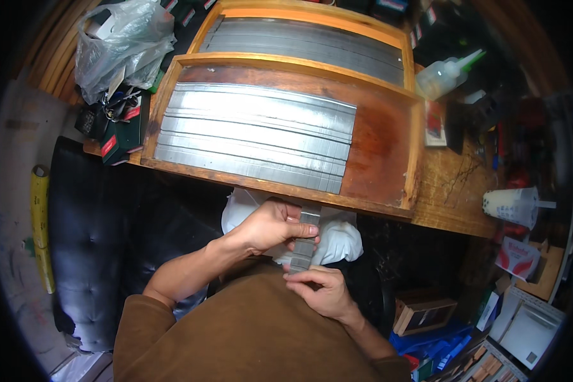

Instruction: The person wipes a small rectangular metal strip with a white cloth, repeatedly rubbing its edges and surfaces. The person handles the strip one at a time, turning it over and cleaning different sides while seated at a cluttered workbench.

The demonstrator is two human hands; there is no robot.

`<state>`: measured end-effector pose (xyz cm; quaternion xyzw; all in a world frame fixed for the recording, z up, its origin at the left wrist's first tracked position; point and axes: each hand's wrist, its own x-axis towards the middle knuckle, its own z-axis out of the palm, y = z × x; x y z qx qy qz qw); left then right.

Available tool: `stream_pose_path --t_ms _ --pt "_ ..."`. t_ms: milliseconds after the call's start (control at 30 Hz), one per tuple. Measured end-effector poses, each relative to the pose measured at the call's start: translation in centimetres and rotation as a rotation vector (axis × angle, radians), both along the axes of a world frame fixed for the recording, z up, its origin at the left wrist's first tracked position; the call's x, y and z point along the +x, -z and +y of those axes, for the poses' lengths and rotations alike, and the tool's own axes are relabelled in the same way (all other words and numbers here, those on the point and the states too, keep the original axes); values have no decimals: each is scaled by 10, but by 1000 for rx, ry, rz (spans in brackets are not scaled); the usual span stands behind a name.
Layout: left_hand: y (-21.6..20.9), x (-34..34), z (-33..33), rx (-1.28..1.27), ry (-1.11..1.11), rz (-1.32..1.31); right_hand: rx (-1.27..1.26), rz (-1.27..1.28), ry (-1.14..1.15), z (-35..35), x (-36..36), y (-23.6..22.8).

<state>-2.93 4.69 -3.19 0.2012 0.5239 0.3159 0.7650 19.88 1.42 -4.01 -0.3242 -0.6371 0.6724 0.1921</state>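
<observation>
Below the front edge of the table, my left hand (272,227) grips the upper part of a short stack of narrow grey metal strips (304,248), its thumb pressed across the top. My right hand (325,291) pinches the lower end of the same stack between thumb and fingers. Ahead of both hands lies a wooden tray (382,149) with a reddish-brown base. Rows of shiny grey metal strips (254,130) lie side by side over its left and middle part. The right part of the base is bare.
A second wooden tray (312,14) with darker strips (299,44) sits behind. A clear plastic bag (124,44) is at the far left, a squeeze bottle (442,76) and a drink cup (510,207) at right. White cloth (339,244) lies under my hands; a black padded seat (102,242) stands left.
</observation>
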Motion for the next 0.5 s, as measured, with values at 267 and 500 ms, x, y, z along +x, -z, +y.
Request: stream_pose_path --t_ms 267,500 --pt "-4 -9 -22 104 45 -49 -289 64 250 53 -3 -7" --pt "-10 2 -44 360 -28 136 -92 202 214 60 -37 -1"
